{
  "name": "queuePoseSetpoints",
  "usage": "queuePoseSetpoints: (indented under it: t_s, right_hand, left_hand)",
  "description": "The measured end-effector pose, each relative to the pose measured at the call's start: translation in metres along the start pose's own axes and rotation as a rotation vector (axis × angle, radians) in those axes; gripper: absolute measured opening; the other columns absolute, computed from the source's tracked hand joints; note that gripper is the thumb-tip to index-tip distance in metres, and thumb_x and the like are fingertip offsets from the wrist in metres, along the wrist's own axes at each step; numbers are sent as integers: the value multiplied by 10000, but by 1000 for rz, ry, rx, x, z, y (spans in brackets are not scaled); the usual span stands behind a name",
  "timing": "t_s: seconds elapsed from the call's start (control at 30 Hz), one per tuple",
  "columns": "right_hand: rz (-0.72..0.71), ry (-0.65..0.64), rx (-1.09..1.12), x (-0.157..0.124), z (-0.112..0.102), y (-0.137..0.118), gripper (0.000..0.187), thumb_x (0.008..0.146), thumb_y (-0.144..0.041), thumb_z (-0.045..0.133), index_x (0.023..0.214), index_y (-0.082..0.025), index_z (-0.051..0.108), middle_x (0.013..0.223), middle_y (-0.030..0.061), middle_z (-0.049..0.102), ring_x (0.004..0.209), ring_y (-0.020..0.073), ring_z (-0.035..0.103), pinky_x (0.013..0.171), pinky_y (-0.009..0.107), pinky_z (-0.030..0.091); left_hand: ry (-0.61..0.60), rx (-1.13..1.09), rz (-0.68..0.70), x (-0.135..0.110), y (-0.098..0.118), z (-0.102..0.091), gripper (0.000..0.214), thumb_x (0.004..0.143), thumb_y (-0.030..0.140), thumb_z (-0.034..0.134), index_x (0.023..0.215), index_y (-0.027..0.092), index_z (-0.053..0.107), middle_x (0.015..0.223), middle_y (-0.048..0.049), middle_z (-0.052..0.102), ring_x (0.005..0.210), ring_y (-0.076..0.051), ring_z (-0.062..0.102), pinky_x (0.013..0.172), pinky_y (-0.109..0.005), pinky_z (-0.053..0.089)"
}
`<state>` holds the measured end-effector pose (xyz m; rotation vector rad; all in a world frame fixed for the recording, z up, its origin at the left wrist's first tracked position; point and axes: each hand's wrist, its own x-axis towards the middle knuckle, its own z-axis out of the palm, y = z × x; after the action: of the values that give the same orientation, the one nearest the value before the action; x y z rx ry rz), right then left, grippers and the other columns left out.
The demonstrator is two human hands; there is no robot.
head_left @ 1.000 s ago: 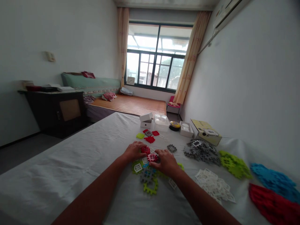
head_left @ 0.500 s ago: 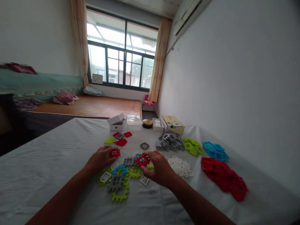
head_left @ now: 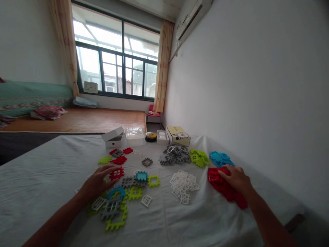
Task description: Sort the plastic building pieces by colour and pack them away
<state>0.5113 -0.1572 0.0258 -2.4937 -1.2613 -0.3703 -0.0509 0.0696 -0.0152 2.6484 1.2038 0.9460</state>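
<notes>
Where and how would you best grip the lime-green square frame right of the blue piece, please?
I'd pinch the lime-green frame by its right rim, coming from the right: its open middle likely leaves room for a fingertip, that side faces white cloth, and the blue piece and a grey piece crowd its left.

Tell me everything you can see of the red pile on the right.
The red pile is a heap of overlapping flat pieces, plastic by the look; they blend together too much to count. It lies on the pale cloth, stretching from far left to near right. The right hand is at its far right side, thumb over the pieces. The blue pile lies just beyond it.
</notes>
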Motion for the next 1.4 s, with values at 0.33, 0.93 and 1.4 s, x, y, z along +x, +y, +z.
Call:
queuePoseSetpoints:
  t_s: [0.33, 0.93, 1.4]
  right_hand:
    - [-767, -129, 714, -82, 6, -231, 317, 871, -277, 528, 1173, -197, 583, 1157, 76, 648, 1102, 202, 553, 977, 360, 431]
    - [-965, -237, 756, -101, 0, -285, 431, 682, -227, 717, 1103, -233, 625, 1089, 43, 678, 1011, 201, 605, 921, 316, 450]
    - [246, 112, 487, -29, 27, 105, 472, 707, -596, 502, 922, -202, 647, 949, 109, 709, 931, 289, 660, 822, 391, 502]
  left_hand:
    - [-35, -52, 135, -4, 39, -1, 513, 811, 463, 606, 1292, 298, 535, 1308, -55, 558, 1170, -232, 557, 976, -310, 473]
    - [-187, -396, 119, -6, 62, -5, 567, 757, 430, 685, 1289, 313, 530, 1309, -48, 576, 1126, -242, 586, 882, -325, 539]
    - [-123, -290, 42, 0, 36, 3, 374, 861, 513, 502, 1060, 255, 686, 1173, -41, 661, 1054, -221, 632, 798, -254, 564]
